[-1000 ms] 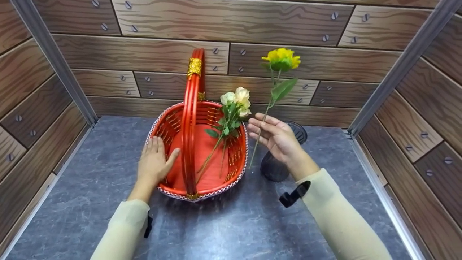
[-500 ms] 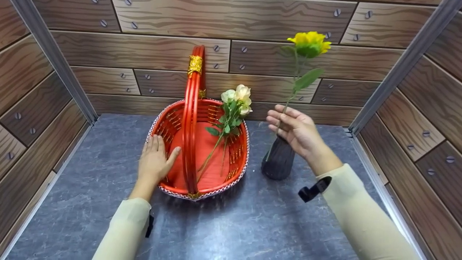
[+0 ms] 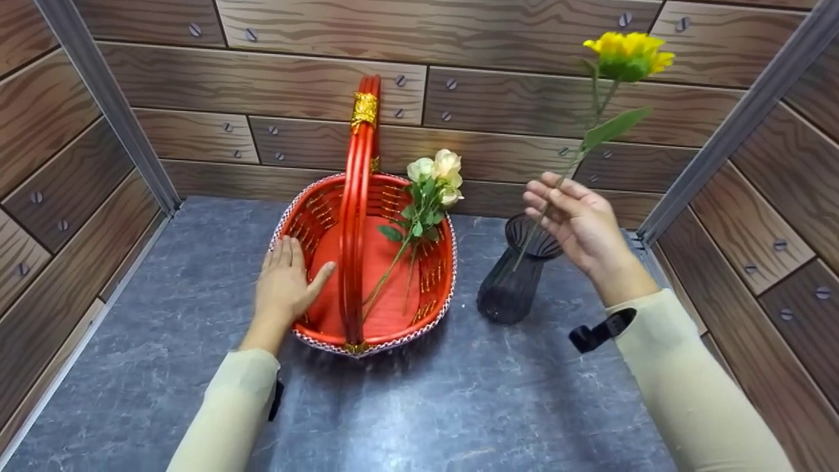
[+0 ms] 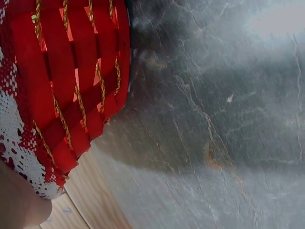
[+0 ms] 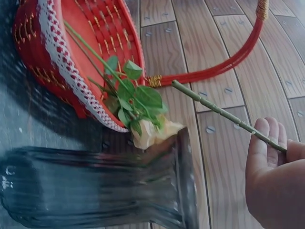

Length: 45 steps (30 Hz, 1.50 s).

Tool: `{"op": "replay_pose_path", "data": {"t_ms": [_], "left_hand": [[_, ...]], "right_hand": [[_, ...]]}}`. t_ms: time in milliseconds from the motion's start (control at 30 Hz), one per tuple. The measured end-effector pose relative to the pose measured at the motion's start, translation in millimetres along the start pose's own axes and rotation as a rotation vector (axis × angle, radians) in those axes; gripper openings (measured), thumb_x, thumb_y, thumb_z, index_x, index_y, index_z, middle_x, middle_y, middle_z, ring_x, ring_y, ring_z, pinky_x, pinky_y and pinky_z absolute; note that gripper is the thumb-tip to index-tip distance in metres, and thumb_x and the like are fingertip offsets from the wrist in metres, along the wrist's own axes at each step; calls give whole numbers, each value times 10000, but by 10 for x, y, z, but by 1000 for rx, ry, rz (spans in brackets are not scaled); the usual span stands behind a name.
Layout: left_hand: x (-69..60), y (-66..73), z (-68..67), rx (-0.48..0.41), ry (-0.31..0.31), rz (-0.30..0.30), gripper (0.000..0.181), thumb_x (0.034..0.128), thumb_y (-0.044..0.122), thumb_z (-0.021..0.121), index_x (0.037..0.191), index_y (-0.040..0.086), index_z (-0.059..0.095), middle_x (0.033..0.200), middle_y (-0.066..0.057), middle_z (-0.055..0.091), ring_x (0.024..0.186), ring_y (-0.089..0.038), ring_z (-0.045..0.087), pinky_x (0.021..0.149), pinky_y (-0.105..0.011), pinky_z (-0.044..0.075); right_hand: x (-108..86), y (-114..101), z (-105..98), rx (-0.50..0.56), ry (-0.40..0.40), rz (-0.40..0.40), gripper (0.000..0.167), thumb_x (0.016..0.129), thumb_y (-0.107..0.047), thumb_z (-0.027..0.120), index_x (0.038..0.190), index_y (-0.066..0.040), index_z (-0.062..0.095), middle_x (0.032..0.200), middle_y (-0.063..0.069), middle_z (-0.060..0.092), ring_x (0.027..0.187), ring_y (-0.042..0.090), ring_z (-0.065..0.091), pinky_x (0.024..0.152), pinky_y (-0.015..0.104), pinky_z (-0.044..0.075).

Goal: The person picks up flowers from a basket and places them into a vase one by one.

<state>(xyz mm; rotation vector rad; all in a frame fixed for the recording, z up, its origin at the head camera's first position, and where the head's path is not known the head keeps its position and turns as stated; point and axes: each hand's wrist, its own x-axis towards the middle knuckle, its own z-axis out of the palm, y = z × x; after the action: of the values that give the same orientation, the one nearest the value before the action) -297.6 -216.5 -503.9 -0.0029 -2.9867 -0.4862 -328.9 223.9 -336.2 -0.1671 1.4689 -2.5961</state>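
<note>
My right hand [image 3: 580, 226] pinches the green stem [image 5: 228, 116] of a yellow sunflower [image 3: 629, 58] between thumb and fingers. The bloom points up and leans right. In the right wrist view the stem's cut end stands apart from the mouth of a dark see-through glass vase [image 3: 511, 295], which stands upright. On the left rim of a red woven basket [image 3: 432, 305] my left hand [image 3: 280, 288] rests with straight fingers, thumb spread over the inside. Cream roses [image 3: 438, 172] with green stems lean inside the basket, blooms over its back right rim.
The basket's tall red handle [image 3: 357, 196], wrapped with gold, arches over its middle. Wood-patterned panels [image 3: 275, 72] close off the back and both sides. All stands on a grey marbled tabletop [image 3: 406, 413].
My right hand has moved right and up with the sunflower, from beside the basket to over the vase. The left hand stays on the basket rim. The head view has shifted slightly.
</note>
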Motion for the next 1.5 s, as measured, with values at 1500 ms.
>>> {"op": "replay_pose_path", "data": {"t_ms": [1500], "left_hand": [[-1, -12, -8, -23, 2, -12, 974, 988, 690, 282, 1550, -95, 147, 1627, -280, 140, 1525, -414, 79, 1248, -507, 68]], "right_hand": [[109, -145, -265, -83, 89, -46, 190, 996, 4, 553, 1165, -8, 637, 1060, 119, 756, 958, 219, 729, 891, 306, 578]]}}
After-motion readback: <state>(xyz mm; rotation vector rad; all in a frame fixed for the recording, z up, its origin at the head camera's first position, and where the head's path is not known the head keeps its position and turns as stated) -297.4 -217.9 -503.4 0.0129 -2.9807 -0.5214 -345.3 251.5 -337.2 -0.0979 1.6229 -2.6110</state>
